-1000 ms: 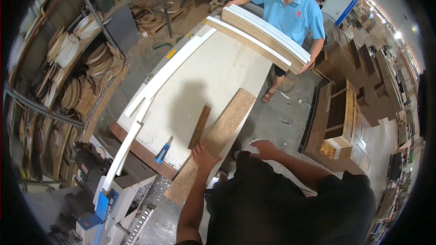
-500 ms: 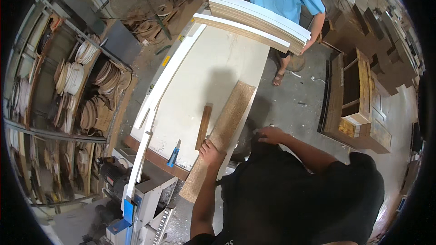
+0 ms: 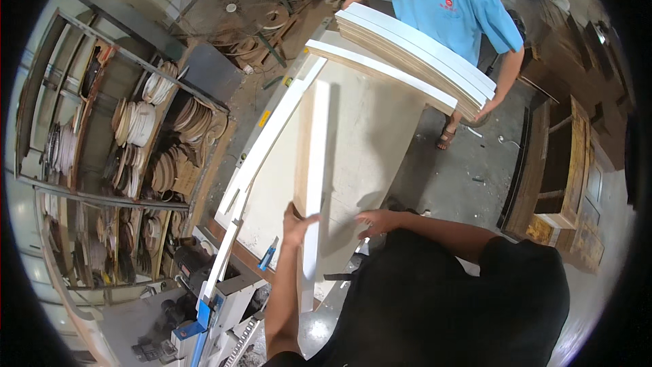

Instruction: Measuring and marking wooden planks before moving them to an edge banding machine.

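A long chipboard board (image 3: 315, 163) with a white face stands tilted on the worktable (image 3: 370, 136), running away from me. My left hand (image 3: 296, 225) grips it near its lower part, the thumb across the white face. My right hand (image 3: 377, 223) hovers just right of the board, holding nothing, with fingers apart and turned toward it. Left of my left hand, a blue utility knife (image 3: 269, 255) lies by the table's near edge. Long narrow white strips (image 3: 275, 129) lie along the left side.
Across the table a co-worker in a blue shirt (image 3: 441, 7) holds a stack of white-topped boards (image 3: 414, 58). A single white-edged board (image 3: 380, 71) lies before it. Shelves with rolls of edging (image 3: 139, 122) stand left, a fan (image 3: 231, 8) behind them, stacked panels (image 3: 553, 177) right.
The chipboard board has been turned up from lying flat, so its white face now shows. My right hand has come in toward it. The short brown strip is out of sight.
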`<state>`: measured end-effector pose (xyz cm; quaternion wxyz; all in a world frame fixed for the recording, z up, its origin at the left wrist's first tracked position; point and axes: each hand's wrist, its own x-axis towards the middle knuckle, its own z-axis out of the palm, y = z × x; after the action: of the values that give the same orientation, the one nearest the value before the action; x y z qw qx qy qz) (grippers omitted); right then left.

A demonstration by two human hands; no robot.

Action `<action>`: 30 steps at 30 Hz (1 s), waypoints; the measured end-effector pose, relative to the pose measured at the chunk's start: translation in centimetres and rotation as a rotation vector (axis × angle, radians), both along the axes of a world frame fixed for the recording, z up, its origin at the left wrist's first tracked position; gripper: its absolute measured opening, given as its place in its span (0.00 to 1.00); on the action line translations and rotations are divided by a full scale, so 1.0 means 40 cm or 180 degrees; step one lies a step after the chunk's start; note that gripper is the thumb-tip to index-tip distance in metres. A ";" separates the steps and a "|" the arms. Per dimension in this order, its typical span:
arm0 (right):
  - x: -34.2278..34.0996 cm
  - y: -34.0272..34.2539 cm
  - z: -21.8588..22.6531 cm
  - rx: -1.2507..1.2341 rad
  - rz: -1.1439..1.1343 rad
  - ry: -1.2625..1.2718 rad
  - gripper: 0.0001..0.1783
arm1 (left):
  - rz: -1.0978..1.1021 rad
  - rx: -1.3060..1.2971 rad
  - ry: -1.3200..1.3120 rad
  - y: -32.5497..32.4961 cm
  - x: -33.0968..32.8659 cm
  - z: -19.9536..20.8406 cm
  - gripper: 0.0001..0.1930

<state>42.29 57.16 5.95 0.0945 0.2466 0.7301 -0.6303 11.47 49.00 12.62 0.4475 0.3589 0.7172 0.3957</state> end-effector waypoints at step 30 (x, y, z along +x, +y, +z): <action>0.898 0.050 -0.134 -0.2385 -0.4334 0.0298 0.35 | 0.0907 -0.0226 -0.2802 0.682 0.743 -0.323 0.37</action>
<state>78.21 59.16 0.60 -0.2671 0.5654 0.1594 -0.7639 41.19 76.26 -0.31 0.6625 0.0390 0.5143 0.5432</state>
